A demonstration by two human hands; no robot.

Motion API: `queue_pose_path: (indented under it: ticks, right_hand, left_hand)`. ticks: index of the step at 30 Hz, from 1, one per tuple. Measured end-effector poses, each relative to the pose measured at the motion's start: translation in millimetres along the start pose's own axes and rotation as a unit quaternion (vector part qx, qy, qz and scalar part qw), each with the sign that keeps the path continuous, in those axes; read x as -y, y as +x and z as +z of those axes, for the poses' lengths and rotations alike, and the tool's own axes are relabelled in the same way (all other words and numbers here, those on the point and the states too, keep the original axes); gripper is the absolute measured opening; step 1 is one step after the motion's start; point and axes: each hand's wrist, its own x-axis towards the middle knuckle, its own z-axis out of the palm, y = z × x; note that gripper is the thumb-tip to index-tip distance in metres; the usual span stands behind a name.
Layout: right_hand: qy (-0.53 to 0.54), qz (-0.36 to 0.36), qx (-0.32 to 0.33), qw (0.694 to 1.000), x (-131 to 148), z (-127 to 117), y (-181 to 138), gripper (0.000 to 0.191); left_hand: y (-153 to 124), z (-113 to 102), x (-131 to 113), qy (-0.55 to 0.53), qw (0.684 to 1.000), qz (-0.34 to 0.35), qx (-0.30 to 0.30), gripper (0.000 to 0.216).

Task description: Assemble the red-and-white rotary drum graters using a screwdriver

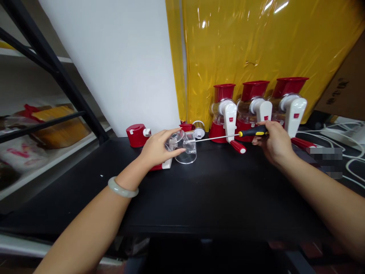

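My left hand (pixel 158 148) is wrapped round a clear plastic housing (pixel 185 147) lying on its side on the black table (pixel 199 190), with a red and white part under the palm. My right hand (pixel 275 142) grips a screwdriver (pixel 251 133) by its black and yellow handle. The long metal shaft points left, with its tip close to the clear housing. A pale bangle sits on my left wrist.
Three red and white hand-crank grinders (pixel 253 110) stand in a row at the table's back against a yellow plastic sheet (pixel 256 49). A red cap piece (pixel 137 135) and a small drum part (pixel 199 129) lie near the wall. White cables (pixel 342 133) lie at right, a black metal shelf rack (pixel 42 125) at left.
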Motion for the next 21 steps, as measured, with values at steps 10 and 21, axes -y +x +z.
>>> queue_pose_path:
  ticks: [10, 21]
  right_hand:
    - [0.004, 0.029, -0.001, 1.000, 0.8, -4.1, 0.4, 0.026]
    - [-0.004, -0.022, 0.020, 1.000, -0.6, -1.2, -0.1, 0.009]
  left_hand:
    - [0.1, 0.7, 1.7, -0.006, 1.000, 0.008, -0.002, 0.067]
    - [0.2, 0.3, 0.2, -0.008, 1.000, 0.003, -0.001, 0.067]
